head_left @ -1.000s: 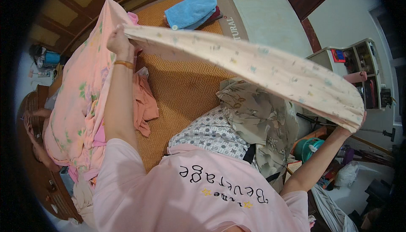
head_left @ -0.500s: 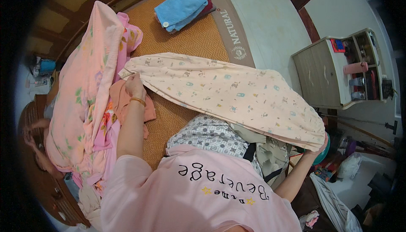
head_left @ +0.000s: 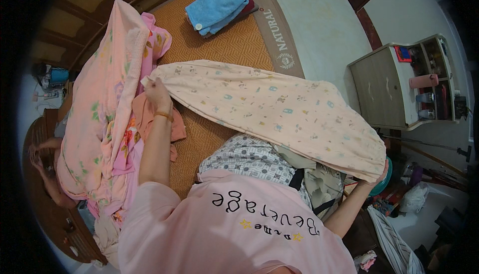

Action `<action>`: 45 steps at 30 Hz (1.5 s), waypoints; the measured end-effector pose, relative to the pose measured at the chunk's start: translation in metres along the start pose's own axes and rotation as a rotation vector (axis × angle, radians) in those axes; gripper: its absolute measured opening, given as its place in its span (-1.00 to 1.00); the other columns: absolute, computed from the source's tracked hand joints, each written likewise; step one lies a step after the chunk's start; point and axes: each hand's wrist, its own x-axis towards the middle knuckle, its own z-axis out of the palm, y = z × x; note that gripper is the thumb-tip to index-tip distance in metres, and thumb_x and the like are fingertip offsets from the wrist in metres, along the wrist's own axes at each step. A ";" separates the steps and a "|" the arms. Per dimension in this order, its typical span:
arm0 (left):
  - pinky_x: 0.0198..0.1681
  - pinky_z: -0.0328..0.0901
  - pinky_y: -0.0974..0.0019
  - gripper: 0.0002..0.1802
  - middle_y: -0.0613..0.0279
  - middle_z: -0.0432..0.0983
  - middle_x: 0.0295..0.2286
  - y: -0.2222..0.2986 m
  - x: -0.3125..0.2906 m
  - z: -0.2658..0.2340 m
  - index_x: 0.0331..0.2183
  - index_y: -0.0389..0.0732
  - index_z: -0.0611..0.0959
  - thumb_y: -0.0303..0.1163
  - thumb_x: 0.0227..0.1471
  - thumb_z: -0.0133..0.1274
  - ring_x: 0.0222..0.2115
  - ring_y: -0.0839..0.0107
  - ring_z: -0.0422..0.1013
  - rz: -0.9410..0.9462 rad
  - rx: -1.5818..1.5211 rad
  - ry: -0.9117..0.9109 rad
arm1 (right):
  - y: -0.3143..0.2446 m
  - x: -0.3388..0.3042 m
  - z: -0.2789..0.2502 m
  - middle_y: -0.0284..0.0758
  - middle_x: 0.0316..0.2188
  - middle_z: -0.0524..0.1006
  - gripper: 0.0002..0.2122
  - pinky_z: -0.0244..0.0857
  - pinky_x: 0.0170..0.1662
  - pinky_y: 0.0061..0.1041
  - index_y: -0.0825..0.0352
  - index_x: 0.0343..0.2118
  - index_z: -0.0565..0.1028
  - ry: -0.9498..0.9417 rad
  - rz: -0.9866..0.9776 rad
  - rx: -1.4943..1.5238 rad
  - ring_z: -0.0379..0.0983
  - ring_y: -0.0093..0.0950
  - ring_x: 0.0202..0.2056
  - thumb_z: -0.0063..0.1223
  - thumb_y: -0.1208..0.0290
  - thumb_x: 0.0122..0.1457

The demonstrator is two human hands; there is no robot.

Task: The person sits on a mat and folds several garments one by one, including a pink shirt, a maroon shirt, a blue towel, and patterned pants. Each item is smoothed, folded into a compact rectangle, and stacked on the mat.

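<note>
Pale peach pajama pants with small animal prints stretch across in front of me, folded lengthwise and held off the mat. My left hand pinches their narrow end, fingers closed on the hem. At the wide end my right hand grips the edge, its fingers partly hidden by the fabric. Below my left hand lies a crumpled orange-brown garment. My lap, in grey-and-white patterned pants, is below the stretched garment.
A heap of pink blankets rises on the left. Folded blue cloth tops a small stack at the mat's far end. Right stands a drawer cabinet. Olive clothing lies beside my lap. Another person's forearms show far left.
My left hand has shifted slightly away from me at the narrow end, and the hem there now sticks up. My right hand keeps its grip. The whole view has shifted a little.
</note>
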 end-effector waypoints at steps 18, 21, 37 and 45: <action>0.08 0.21 0.05 -0.57 -0.03 0.38 -0.05 0.012 0.007 0.037 -0.03 -0.38 0.39 -0.40 0.07 -0.02 -0.05 0.08 0.33 -0.921 -1.010 -0.557 | -0.020 0.038 0.046 -0.19 0.11 0.30 -0.51 0.08 0.16 -0.27 0.35 0.08 0.30 -0.457 -0.004 -0.039 0.25 -0.27 0.09 -0.28 0.11 0.19; 0.11 0.18 0.07 -0.57 -0.02 0.38 -0.04 0.044 0.037 0.020 -0.02 -0.35 0.40 -0.29 0.12 -0.10 -0.02 0.12 0.31 -0.597 -1.125 -0.619 | -0.031 0.066 0.083 -0.15 0.00 0.41 -0.50 0.21 0.09 -0.29 0.37 0.03 0.34 -0.299 -0.185 -0.149 0.35 -0.28 -0.02 -0.26 0.07 0.15; 0.02 0.27 0.06 -0.56 0.04 0.36 -0.02 -0.012 0.068 -0.041 0.03 -0.33 0.35 -0.32 0.16 -0.15 -0.04 0.15 0.33 -0.496 -1.027 -0.311 | 0.073 0.131 0.179 -0.13 -0.14 0.49 -0.58 0.30 -0.01 -0.21 0.42 -0.06 0.40 -0.255 0.334 -0.121 0.42 -0.20 -0.13 0.08 0.35 0.00; -0.09 0.37 0.11 -0.62 -0.01 0.40 -0.09 0.056 0.069 -0.068 -0.06 -0.39 0.41 -0.32 0.18 -0.17 -0.11 0.17 0.39 -0.287 -1.115 -0.134 | 0.038 0.118 0.191 -0.14 -0.15 0.50 -0.61 0.30 0.00 -0.22 0.42 -0.06 0.40 -0.386 0.375 -0.100 0.44 -0.21 -0.14 0.04 0.39 0.02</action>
